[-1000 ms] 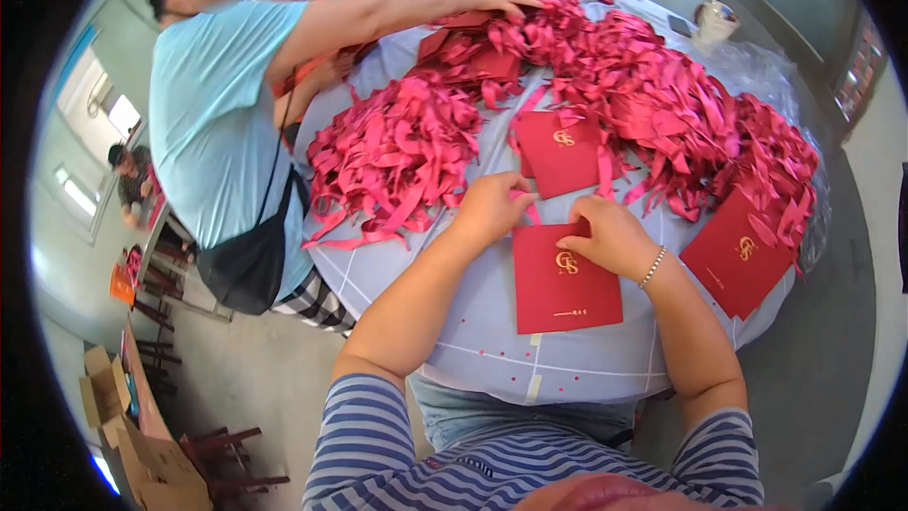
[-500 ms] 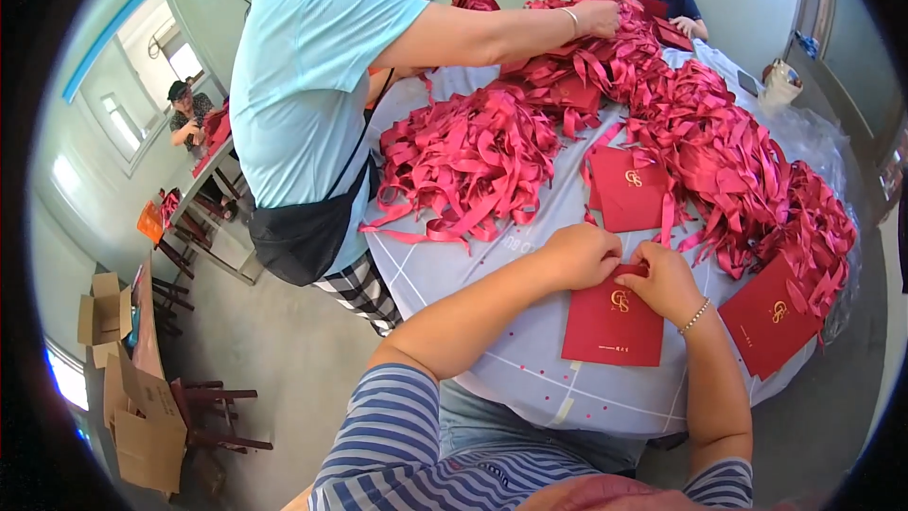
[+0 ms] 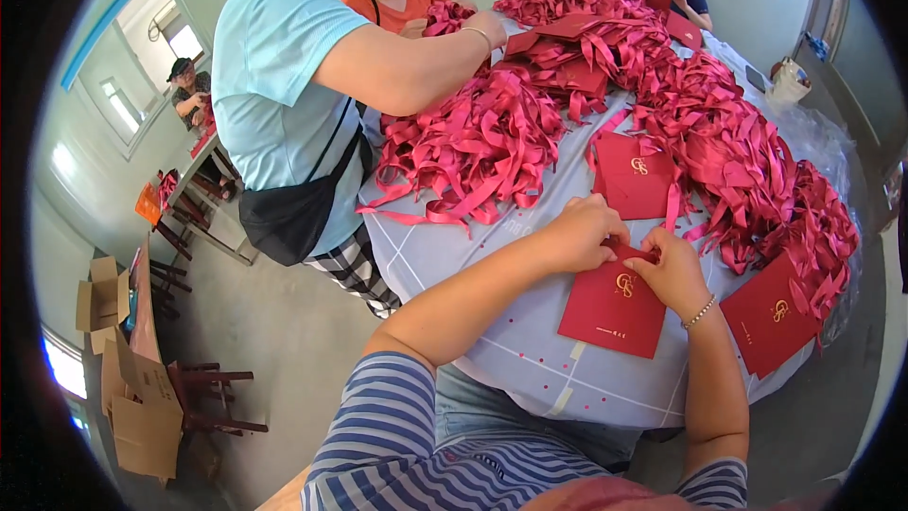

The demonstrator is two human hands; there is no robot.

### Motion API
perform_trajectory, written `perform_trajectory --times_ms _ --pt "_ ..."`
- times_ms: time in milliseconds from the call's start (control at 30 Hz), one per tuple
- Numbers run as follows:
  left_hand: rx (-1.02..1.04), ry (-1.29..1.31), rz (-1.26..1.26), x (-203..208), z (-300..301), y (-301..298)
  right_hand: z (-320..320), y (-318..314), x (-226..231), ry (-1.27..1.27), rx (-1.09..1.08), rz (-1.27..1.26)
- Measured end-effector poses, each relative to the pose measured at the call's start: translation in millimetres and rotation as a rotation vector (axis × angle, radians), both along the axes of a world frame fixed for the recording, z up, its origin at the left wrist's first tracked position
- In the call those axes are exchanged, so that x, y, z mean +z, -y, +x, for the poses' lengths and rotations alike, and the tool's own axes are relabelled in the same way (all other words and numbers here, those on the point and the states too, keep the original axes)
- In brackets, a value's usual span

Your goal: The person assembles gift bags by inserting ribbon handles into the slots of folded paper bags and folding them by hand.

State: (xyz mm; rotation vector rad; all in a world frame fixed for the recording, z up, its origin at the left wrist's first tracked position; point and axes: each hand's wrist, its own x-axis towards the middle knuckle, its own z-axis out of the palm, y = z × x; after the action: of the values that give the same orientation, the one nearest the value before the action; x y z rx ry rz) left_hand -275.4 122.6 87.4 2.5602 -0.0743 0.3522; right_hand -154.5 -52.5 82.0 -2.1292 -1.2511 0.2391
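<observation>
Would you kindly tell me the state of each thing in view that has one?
Front red card: emblem side up, upper edge held
Left hand: closed at the front red card's upper edge
Right hand: pinching that same edge
Right red card: emblem side up, partly covered
Left ribbon heap: loose, tangled
Tablecloth: spread out
Clear plastic: crumpled
Near cardboard box: flaps open

Blue-and-grey striped short-sleeved shirt (image 3: pixel 416 462); blue denim bottoms (image 3: pixel 478 409); beaded bracelet (image 3: pixel 699 313) round right wrist (image 3: pixel 689 306).
</observation>
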Motion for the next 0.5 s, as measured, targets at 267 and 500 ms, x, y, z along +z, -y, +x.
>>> perform_trajectory --times_ms 267,500 --pt "0.09 -0.117 0.073 0 -3 3 -9 1 8 0.087 -0.02 0.05" --pt "-0.004 -0.213 -0.123 -7 2 -14 -9 0 8 0.093 -0.024 0.067"
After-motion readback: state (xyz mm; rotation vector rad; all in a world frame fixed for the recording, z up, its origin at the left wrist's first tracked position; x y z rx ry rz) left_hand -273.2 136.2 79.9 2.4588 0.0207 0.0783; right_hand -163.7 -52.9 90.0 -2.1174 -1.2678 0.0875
